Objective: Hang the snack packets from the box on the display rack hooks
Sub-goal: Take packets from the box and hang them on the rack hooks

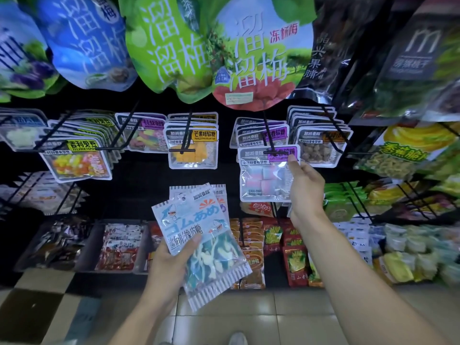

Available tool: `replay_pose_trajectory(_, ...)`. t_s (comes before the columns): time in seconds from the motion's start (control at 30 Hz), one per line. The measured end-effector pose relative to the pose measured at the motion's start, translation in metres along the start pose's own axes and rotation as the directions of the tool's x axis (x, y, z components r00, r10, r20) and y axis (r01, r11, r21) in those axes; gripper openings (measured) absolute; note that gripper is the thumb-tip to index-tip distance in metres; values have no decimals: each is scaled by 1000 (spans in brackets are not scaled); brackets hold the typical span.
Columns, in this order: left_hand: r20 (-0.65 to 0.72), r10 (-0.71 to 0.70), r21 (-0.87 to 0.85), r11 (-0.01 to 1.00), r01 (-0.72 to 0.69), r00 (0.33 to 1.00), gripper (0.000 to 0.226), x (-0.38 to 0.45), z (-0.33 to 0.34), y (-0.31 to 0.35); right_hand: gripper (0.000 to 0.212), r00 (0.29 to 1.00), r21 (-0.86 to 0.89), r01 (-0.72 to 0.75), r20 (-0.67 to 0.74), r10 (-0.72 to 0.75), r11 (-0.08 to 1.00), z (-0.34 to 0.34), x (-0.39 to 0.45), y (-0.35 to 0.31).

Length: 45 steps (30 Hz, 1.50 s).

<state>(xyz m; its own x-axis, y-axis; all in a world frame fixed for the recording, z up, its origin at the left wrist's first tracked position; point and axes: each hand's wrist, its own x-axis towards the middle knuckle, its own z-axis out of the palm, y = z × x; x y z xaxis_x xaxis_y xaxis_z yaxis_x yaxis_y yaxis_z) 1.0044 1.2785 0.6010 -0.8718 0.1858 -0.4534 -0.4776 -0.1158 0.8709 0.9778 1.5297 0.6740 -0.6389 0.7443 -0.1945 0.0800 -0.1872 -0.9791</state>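
Fingers and thumb of the left hand curl around a small stack of shark-print gummy packets, held tilted below the mango-candy hook. Right of that hook, the right hand reaches up with its forearm extended, thumb and fingertips pinching the right edge of a clear packet of pink-and-blue cubes that hangs at the tip of a black hook. Snack trays sit below.

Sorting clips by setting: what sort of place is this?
Most likely a shop's snack aisle: rack hooks loaded with packets, trays of snacks below, and a left hand holding shark gummy packets.
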Motion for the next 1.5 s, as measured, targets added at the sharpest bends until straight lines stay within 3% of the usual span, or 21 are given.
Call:
replay_pose_trajectory(0.33,-44,8,-3,1000,-8,999,52,-4,-2,-3,48,994,-99,112,24,-110,989,24,50,9)
replay_pose_trajectory(0.47,-76,26,-35,999,-29,997,51,-7,-12,-8,24,995,-57,76,-64,-79,996,21,58,32)
replay_pose_trajectory(0.57,-117,44,-85,995,-54,992,49,-11,-24,-11,24,988,-5,65,-137,-65,998,14,22,63)
replay_pose_trajectory(0.7,-188,47,-143,987,-75,981,41,-25,-48,-15,17,983,-118,-43,175,63,992,35,-56,96)
replay_pose_trajectory(0.8,-267,37,-159,984,-82,963,43,-38,-73,-17,20,886,-227,-38,443,138,973,60,-102,98)
replay_pose_trajectory(0.93,-361,21,-194,976,-97,932,49,-55,-110,-18,29,638,-365,84,734,232,927,101,-147,94)
replay_pose_trajectory(1.03,-415,6,-220,970,-107,910,51,-67,-149,-22,40,589,-425,163,766,258,890,139,-178,106)
replay_pose_trajectory(1.1,-459,-4,-233,966,-116,888,48,-75,-180,-25,40,566,-440,142,771,292,887,168,-199,116)
replay_pose_trajectory(1.23,-473,-9,-231,966,-114,881,41,-92,-249,-25,32,438,-493,192,817,375,849,225,-249,138)
replay_pose_trajectory(1.37,-493,0,-237,962,-134,870,43,-104,-330,-19,9,353,-487,218,847,397,846,282,-301,160)
replay_pose_trajectory(1.5,-597,52,-176,965,-194,800,22,-109,-402,-8,12,362,-506,130,825,434,853,339,-340,186)
